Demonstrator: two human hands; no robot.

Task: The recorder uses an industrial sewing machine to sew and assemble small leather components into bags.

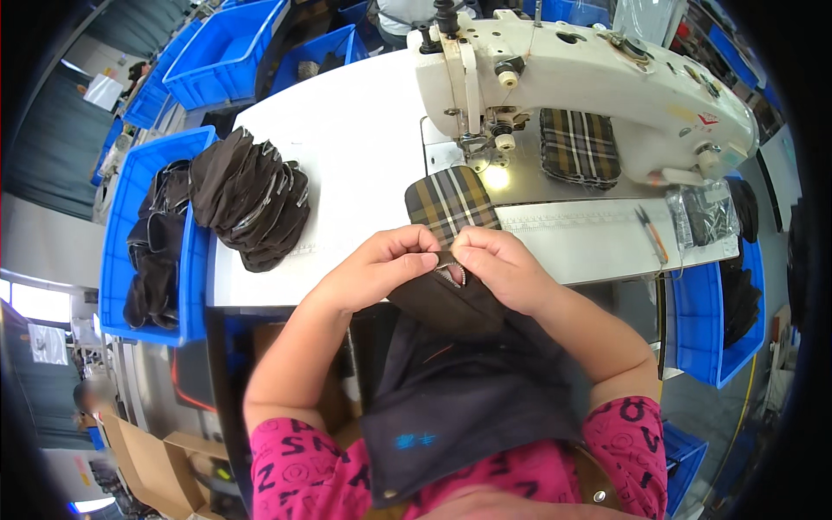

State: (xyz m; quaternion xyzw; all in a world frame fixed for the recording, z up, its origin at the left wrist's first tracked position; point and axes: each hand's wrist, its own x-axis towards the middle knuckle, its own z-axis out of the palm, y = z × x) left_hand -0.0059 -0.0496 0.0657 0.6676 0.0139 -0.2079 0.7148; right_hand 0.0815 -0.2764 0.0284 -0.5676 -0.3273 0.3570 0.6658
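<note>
My left hand (400, 264) and my right hand (490, 264) both pinch the top edge of a dark brown fabric piece (438, 308), on either side of a silver-toothed zipper (455, 279) that is partly parted. Just beyond my hands a plaid padded piece (446, 199) lies near the needle area of the white sewing machine (607, 82). A second plaid piece (579, 147) rests under the machine's arm. A stack of dark fabric pieces (243, 191) sits left on the white table (329, 113).
Blue bins (117, 269) with dark fabric stand at left, right (693, 321) and behind. Small scissors (652, 237) and a clear bag of small parts (700, 217) lie on the right extension. An open cardboard box (147, 459) is low left. Other people are partly visible behind and left.
</note>
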